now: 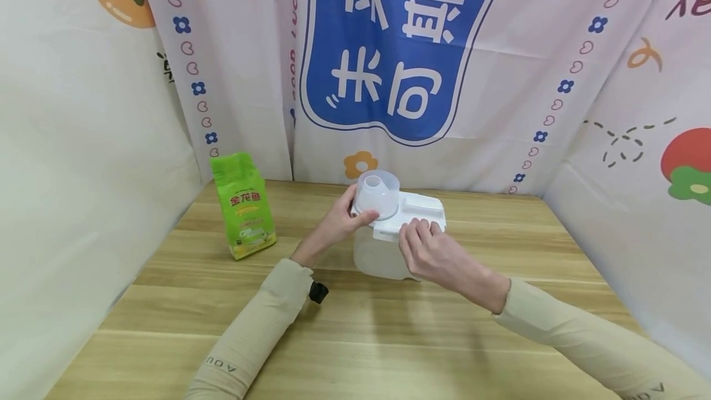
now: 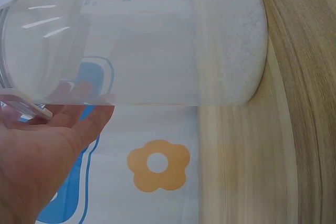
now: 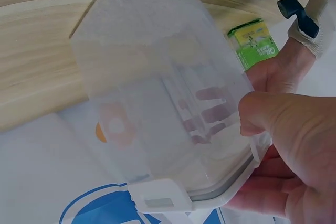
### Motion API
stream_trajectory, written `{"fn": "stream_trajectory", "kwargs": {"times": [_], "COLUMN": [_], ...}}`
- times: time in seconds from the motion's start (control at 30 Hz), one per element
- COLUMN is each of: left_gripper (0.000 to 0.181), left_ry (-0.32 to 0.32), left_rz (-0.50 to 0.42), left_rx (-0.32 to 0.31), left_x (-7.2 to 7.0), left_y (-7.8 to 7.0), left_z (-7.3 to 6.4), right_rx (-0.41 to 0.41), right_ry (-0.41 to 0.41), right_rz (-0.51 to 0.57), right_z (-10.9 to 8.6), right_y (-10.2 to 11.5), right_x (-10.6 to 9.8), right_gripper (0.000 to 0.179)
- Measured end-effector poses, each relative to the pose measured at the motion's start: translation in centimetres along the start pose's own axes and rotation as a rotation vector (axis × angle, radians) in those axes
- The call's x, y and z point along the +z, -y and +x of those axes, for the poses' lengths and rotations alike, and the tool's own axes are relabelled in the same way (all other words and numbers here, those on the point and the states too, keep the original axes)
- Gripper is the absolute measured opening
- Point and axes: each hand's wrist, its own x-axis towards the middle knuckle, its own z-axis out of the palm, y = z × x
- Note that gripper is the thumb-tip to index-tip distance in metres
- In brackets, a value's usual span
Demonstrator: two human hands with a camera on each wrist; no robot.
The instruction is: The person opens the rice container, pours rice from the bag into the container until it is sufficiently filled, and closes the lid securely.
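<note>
"How does the container (image 1: 380,257) look?"

"Translucent, whitish, corners rounded. White lid (image 1: 392,226) on top; clear round cup (image 1: 382,193) upright on the lid's left part. Located on the wooden table (image 1: 311,357), near its back edge."

"And the fingers?"

"Left hand (image 1: 340,220) grasps the lid's left side, thumb beside the cup. Right hand (image 1: 436,255) curls round the lid's near edge, thumb against the container's wall."

"Counts?"

"One container, one lid, one cup; one white clip (image 3: 181,195) visible from the right wrist. Two hands, two beige sleeves (image 1: 258,320). One green bag (image 1: 244,208), upright, left, well apart. Printed cloth (image 1: 250,79) behind."
</note>
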Motion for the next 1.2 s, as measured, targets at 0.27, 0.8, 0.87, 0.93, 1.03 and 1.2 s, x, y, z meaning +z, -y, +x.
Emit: {"fn": "stream_trajectory", "kwargs": {"times": [0.27, 0.8, 0.87, 0.93, 1.03, 1.2], "left_gripper": [0.072, 0.074, 0.073, 0.071, 0.070, 0.073], "left_ry": [-0.004, -0.014, -0.014, -0.015, 0.002, 0.096], "left_rz": [0.011, 0.020, 0.015, 0.011, 0.009, -0.015], "left_rx": [-0.003, -0.014, -0.016, -0.017, -0.013, 0.012], "left_x": [0.2, 0.3, 0.3, 0.3, 0.2, -0.2], "left_y": [0.1, 0.2, 0.3, 0.3, 0.4, 0.6], "left_z": [0.2, -0.1, -0.1, -0.1, -0.1, -0.1], "right_rx": [-0.075, -0.181, -0.195, -0.207, -0.221, -0.230], "right_ry": [0.092, 0.157, 0.158, 0.154, 0.132, 0.053], "right_rz": [-0.017, -0.059, -0.062, -0.067, -0.075, -0.035], "right_z": [0.2, 0.5, 0.5, 0.5, 0.5, 0.5], "right_y": [-0.5, -1.1, -1.2, -1.2, -1.3, -1.7], "right_x": [-0.5, -1.3, -1.3, -1.3, -1.3, -1.2], "right_gripper": [0.042, 0.047, 0.047, 0.046, 0.046, 0.045]}}
